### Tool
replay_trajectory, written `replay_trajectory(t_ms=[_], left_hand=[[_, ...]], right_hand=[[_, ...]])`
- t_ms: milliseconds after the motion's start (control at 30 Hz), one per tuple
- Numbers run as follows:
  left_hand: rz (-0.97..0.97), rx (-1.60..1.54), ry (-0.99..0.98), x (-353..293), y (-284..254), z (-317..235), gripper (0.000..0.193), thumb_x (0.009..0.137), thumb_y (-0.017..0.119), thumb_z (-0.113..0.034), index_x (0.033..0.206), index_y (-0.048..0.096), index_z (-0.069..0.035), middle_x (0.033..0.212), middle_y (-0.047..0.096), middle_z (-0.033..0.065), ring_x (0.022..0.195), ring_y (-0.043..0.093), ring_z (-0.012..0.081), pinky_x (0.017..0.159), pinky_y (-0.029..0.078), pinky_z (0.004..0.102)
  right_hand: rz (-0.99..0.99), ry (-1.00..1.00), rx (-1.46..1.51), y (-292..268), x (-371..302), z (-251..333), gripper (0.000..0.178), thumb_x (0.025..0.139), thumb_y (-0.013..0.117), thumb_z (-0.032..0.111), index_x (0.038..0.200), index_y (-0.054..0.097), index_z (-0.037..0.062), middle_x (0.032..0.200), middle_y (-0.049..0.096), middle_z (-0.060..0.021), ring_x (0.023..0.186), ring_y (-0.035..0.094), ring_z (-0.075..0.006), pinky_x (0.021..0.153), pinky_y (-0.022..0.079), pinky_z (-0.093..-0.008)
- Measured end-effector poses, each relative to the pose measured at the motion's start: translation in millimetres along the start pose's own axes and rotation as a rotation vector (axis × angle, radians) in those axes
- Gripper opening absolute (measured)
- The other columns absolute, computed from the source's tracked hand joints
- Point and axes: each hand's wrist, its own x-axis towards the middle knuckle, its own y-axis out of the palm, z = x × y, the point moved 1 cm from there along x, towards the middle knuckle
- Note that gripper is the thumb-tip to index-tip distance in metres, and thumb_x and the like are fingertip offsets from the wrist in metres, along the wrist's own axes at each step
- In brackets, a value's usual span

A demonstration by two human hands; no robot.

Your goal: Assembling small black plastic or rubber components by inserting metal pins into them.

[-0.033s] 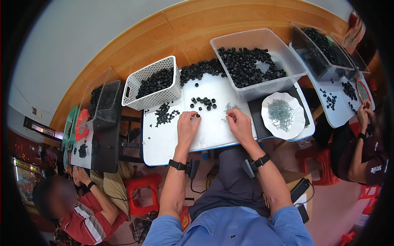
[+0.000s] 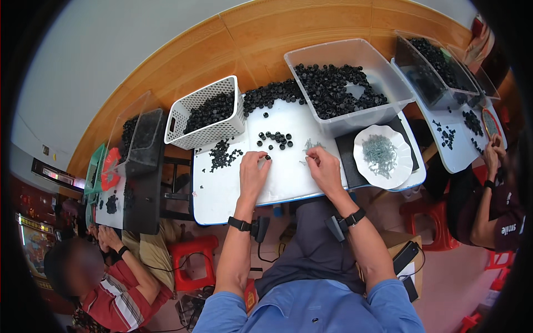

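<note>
My left hand (image 2: 254, 175) is over the white board on the table, its thumb and fingertips closed on a small black plastic piece (image 2: 267, 157). To its right, my right hand (image 2: 326, 171) is pinched at the fingertips, with a thin grey pin-like piece (image 2: 303, 162) at their tip. Just beyond it lies a small heap of similar thin grey pieces (image 2: 314, 144). Between and beyond my hands sit several round black knob-like caps (image 2: 276, 136). Left of my left hand is a scatter of small black parts (image 2: 223, 155).
A white perforated basket (image 2: 240, 105) and a large clear bin (image 2: 355, 123) hold black caps, with more caps (image 2: 272, 93) heaped between them. A scalloped white plate (image 2: 407, 161) of thin grey pieces rests on a black mat (image 2: 348, 150). Other people work at tables on both sides.
</note>
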Motion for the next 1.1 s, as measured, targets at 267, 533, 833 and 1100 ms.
replay_trajectory(t_ms=[267,533,833,1100], left_hand=[[-0.057,0.178,0.103,20,4,-12,0.03,0.086,0.078,-0.018,0.113,0.071,-0.005,0.105,0.067,0.0112,0.102,0.063,0.0298,0.088,0.047,0.0435],[0.028,0.213,0.068,28,2,-21,0.019,0.088,0.077,-0.013,0.105,0.075,-0.006,0.098,0.069,0.0093,0.095,0.065,0.0264,0.084,0.046,0.0402],[0.12,-0.585,-0.236,-26,25,-44,0.023,0.097,0.071,-0.005,0.119,0.069,0.004,0.107,0.078,0.0121,0.094,0.073,0.0132,0.082,0.056,0.0255],[0.1,-0.665,-0.253,-29,34,-36,0.022,0.097,0.072,-0.009,0.117,0.07,0.002,0.099,0.079,0.0132,0.089,0.075,0.0145,0.078,0.057,0.0282]], right_hand=[[0.011,0.005,-0.007,0,-1,2,0.011,0.09,0.07,0.004,0.099,0.067,0.0001,0.087,0.072,-0.0175,0.076,0.072,-0.0311,0.07,0.055,-0.0391],[-0.002,0.005,-0.009,2,-2,-1,0.011,0.089,0.071,0.004,0.1,0.069,0.0003,0.087,0.073,-0.0169,0.074,0.072,-0.029,0.068,0.055,-0.0367],[0.041,0.196,0.273,0,4,3,0.012,0.093,0.072,0.005,0.103,0.075,-0.0015,0.081,0.074,-0.0079,0.068,0.068,-0.0104,0.062,0.053,-0.0261],[0.078,0.054,0.313,17,3,10,0.009,0.09,0.075,0.002,0.098,0.076,0.0,0.084,0.073,-0.006,0.069,0.064,-0.0091,0.062,0.05,-0.0241]])
